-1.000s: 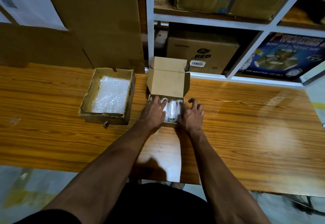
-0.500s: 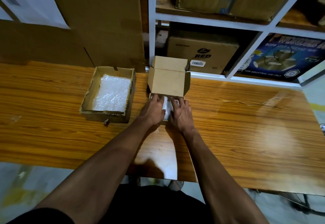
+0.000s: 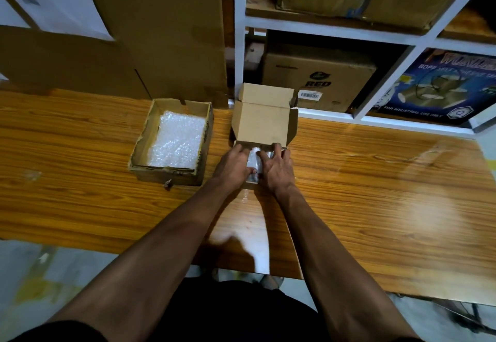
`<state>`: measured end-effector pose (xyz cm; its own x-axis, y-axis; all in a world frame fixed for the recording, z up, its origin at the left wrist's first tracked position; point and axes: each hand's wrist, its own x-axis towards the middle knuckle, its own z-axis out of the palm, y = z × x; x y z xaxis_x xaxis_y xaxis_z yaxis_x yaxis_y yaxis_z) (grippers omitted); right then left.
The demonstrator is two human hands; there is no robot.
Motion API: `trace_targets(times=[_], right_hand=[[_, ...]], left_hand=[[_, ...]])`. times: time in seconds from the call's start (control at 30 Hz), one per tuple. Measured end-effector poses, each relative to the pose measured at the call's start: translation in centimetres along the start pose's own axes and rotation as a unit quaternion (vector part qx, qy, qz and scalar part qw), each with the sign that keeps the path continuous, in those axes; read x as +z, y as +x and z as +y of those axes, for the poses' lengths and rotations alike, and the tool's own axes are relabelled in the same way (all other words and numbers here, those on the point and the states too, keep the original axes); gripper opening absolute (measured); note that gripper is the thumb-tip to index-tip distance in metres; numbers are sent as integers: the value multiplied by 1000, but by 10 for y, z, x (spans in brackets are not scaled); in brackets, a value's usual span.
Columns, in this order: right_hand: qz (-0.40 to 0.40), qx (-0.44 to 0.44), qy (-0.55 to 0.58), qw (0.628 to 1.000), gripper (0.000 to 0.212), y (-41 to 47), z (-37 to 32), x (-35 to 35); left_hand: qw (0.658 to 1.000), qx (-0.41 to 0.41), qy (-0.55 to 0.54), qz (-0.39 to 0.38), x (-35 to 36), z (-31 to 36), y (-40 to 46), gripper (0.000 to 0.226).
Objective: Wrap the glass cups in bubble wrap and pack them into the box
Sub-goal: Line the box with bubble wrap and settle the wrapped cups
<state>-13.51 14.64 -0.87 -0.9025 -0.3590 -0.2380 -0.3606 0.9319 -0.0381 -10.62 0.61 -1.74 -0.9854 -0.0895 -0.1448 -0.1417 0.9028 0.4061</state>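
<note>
Wrapped cups (image 3: 253, 163): inside box (image 3: 264, 124), lid up. Left hand (image 3: 233, 166) and right hand (image 3: 276, 170) flank them, fingers extended, pressing the wrap.

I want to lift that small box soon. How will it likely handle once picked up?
The small cardboard box probably flops at its raised, unfastened lid. With the bubble-wrapped cups inside it likely feels heavy for its size, and fragile. The left hand and right hand both rest over the wrap.
</note>
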Motion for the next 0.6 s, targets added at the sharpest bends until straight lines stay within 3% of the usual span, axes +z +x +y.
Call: trace_targets(times=[0.13, 0.23, 0.33, 0.6], right_hand=[[2, -11, 14, 1000, 84, 2, 5, 0], [-12, -20, -4, 1000, 86, 2, 11, 5], [-28, -14, -17, 999, 88, 6, 9, 3], [-30, -4, -42, 999, 92, 8, 2, 3]], left_hand=[[999, 42, 17, 20, -7, -14, -2, 50], [989, 69, 117, 56, -14, -28, -6, 44], [981, 62, 184, 27, -13, -33, -7, 48], [977, -2, 207, -47, -5, -29, 1, 60]])
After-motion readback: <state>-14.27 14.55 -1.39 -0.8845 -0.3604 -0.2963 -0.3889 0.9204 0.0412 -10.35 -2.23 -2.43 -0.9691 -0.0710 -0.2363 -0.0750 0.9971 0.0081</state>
